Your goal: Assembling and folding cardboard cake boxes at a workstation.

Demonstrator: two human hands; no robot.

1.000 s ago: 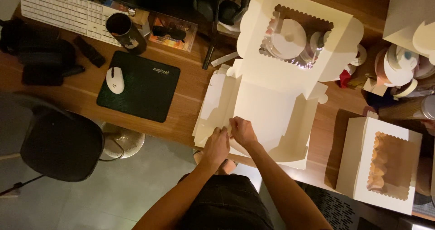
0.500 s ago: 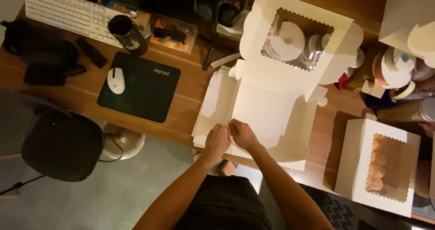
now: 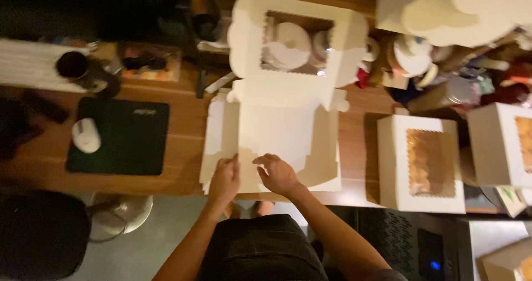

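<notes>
A flat, unfolded white cardboard box (image 3: 277, 126) lies on the wooden desk (image 3: 183, 148), its windowed lid (image 3: 296, 43) pointing away from me. My left hand (image 3: 224, 180) presses on the box's near flap at its left side. My right hand (image 3: 277, 174) rests on the same near flap just to the right, fingers curled over the card's edge. Both hands touch the cardboard, close together at the desk's front edge.
A folded white window box (image 3: 424, 162) stands right of the flat one, another (image 3: 501, 142) further right. A black mouse pad (image 3: 119, 137) with a white mouse (image 3: 86, 135), a dark mug (image 3: 72, 65) and a keyboard (image 3: 27, 65) lie left. Clutter fills the back right. A dark chair (image 3: 41, 234) sits below left.
The view has shifted right, bringing more boxes into sight. My hands have moved slightly apart along the near flap of the flat box.
</notes>
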